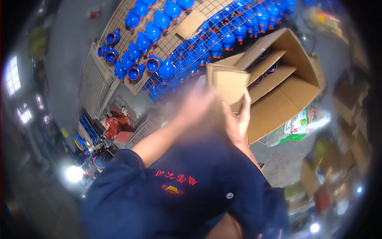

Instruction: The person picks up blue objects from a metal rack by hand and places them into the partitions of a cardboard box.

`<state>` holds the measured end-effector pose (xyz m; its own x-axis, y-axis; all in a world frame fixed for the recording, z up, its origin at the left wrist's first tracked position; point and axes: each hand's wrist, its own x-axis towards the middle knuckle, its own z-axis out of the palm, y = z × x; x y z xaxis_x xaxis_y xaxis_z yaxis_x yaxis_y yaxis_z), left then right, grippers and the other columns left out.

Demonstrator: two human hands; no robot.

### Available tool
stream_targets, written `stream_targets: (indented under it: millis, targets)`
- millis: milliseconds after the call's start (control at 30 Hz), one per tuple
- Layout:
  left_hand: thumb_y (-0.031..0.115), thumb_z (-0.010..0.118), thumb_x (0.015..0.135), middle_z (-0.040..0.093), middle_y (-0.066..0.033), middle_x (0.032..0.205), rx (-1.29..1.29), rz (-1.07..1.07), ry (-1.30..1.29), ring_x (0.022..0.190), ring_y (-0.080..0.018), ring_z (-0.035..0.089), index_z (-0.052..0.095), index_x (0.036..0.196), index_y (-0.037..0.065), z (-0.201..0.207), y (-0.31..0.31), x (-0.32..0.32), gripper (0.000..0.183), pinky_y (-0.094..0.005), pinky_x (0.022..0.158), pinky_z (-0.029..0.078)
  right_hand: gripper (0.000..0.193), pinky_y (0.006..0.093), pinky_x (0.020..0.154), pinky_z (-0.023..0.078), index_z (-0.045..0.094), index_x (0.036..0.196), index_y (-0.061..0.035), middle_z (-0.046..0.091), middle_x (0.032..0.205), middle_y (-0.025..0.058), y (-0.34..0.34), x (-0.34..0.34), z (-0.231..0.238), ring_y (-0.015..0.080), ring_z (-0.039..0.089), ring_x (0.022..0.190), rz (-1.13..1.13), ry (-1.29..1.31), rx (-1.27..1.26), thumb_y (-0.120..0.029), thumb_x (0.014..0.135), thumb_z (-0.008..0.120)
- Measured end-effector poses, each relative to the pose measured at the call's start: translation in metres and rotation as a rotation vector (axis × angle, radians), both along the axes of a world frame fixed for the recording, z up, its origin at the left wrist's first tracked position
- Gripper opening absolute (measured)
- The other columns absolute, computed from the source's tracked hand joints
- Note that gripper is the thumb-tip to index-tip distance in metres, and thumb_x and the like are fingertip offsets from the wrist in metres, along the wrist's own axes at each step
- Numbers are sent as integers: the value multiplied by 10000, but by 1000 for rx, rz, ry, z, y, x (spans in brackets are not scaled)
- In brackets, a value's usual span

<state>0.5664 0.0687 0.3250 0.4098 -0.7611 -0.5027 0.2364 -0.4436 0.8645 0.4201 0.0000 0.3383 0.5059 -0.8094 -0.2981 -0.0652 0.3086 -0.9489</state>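
Observation:
A small stack of cut cardboard pieces (230,86) stands upright in front of my chest. My right hand (240,123) grips it from the right and below, thumb on the near side. Motion smears my left hand (199,99) at the stack's left edge, so its fingers and any hold are unclear. Just right of the stack is a large open cardboard box (278,109), tilted in view, with cardboard dividers (274,81) inside. Between the dividers show parts of dark blue pieces with red rims (271,68).
Beyond my hands, shiny blue pear-shaped vessels (161,20) with red rims cover a wire-mesh rack (119,16). A flat cardboard piece (191,24) lies among them. Right of the box sits a green-and-white plastic bag (296,126). Red scraps (117,123) lie at the left.

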Motion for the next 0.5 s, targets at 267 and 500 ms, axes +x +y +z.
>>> stream_targets:
  millis: [267,500]
  targets:
    - [484,459,962,601,-218,1204,612,488,7,1058,-293,625,438,1348,-27,-127,149,109,641,-400,892,500,731,439,1016,450,386,1440,-128,361,1426,228,62,79,0,415,453,1266,834,155,-253,-146,799,737]
    - [528,497,927,551,-350,1234,820,-117,-317,1175,-496,517,353,1350,-92,-235,197,153,765,-499,984,420,459,382,887,509,515,1311,-68,579,1189,182,48,98,-47,322,622,1026,593,445,-96,-142,879,648]
